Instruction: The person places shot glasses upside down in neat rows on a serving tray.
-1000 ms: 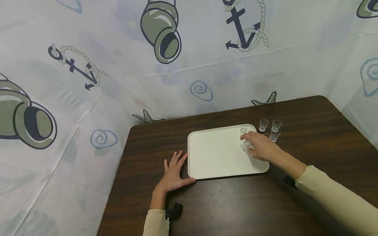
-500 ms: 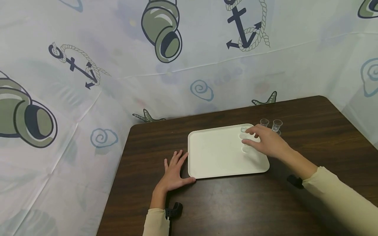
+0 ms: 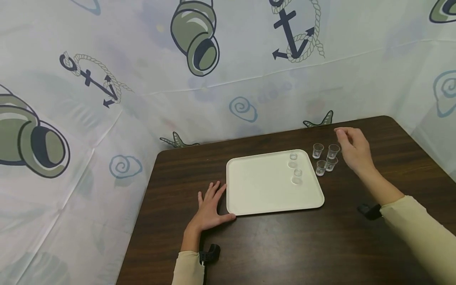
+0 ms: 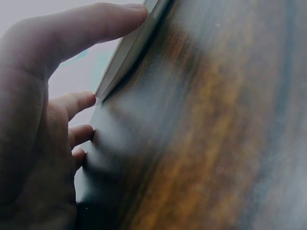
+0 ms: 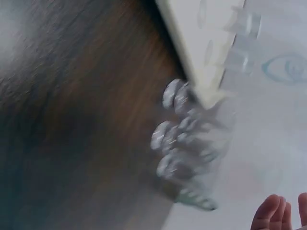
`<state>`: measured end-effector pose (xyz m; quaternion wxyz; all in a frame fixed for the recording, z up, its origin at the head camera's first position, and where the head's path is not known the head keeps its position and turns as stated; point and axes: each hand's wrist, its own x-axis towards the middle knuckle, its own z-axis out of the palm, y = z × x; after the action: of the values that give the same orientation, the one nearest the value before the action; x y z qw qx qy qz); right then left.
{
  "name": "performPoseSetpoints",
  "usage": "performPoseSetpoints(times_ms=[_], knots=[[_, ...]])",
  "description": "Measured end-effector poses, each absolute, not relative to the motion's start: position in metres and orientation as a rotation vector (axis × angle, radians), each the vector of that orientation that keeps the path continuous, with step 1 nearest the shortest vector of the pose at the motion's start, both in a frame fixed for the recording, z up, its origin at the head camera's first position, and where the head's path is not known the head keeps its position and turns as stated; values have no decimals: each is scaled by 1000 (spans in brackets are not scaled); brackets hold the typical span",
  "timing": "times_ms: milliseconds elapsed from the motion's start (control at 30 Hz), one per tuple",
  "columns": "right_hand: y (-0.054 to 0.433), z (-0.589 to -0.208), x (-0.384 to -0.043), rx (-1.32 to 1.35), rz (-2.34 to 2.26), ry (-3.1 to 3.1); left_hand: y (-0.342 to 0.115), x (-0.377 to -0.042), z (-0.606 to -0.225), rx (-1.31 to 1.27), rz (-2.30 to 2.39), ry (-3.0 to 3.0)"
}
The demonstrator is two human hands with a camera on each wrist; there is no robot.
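Observation:
The left hand (image 3: 210, 211) has spread fingers, with its thumb and fingertip at the left rim of a cream tray (image 3: 263, 186). In the left wrist view the thumb (image 4: 110, 21) lies along the tray edge (image 4: 127, 57). Two clear shot glasses stand on the tray's right side, wide end down: a far one (image 3: 293, 159) and a nearer one (image 3: 297, 176). Beside the tray, several more shot glasses (image 3: 321, 168) stand upright in a cluster. The right hand (image 3: 355, 152) hovers just right of them with bent fingers, nothing visible in it; its fingertips (image 5: 271, 211) and thumb are apart.
Everything stands on a dark wood table (image 3: 270, 245). A white cloth (image 3: 213, 111) printed with shells and anchors hangs behind its back edge and along the sides. Black camera mounts (image 3: 211, 255) sit at both wrists.
The right hand has left the nearer inverted shot glass on the tray and moved right, past the upright glasses, which are uncovered again. The left hand has stayed at the tray's edge.

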<state>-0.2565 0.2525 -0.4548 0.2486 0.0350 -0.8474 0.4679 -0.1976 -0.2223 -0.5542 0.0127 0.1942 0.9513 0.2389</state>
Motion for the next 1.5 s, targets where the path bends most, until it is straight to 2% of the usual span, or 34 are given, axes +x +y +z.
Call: performPoseSetpoints(times_ms=[233, 500, 933, 1500], knots=[[285, -491, -263, -78, 1590, -2444, -222, -198, -557, 649, 773, 2980], [308, -519, -269, -61, 1868, -2632, -220, -202, -557, 670, 742, 2992], [306, -534, -279, 76, 1456, -2782, -222, -198, -554, 641, 698, 2976], [302, -530, -282, 104, 1334, -2816, -225, -197, -556, 631, 731, 2990]])
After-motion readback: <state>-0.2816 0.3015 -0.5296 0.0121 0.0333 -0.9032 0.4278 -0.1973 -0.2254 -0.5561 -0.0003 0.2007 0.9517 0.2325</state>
